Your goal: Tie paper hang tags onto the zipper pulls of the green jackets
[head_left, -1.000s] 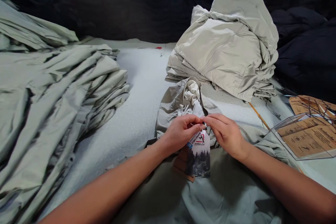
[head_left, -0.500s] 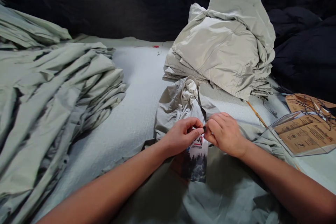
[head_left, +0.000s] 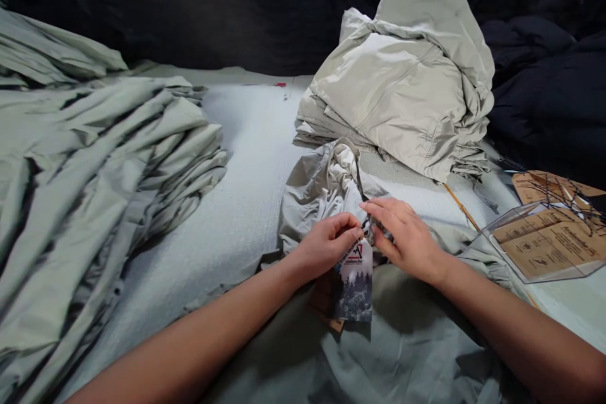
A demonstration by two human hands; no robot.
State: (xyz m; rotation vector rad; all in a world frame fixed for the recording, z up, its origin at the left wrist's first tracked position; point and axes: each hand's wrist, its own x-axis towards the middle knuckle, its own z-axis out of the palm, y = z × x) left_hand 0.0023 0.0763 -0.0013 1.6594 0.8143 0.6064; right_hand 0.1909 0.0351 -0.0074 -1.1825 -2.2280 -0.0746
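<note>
We pinch the black cord [head_left: 366, 222] in our left hand [head_left: 322, 245]. The picture tag [head_left: 355, 293] is on it, over the grey cloth [head_left: 402, 328]. We can't tell if the cord's loop is shut, or if our right hand [head_left: 411, 243] grips it. The clear box [head_left: 526, 280] has brown tags [head_left: 544, 245] inside.

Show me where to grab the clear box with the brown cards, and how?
I'd pinch the clear box by its left wall, coming from the left: that thin edge looks bare, while black strings sprawl over the far side.
</note>
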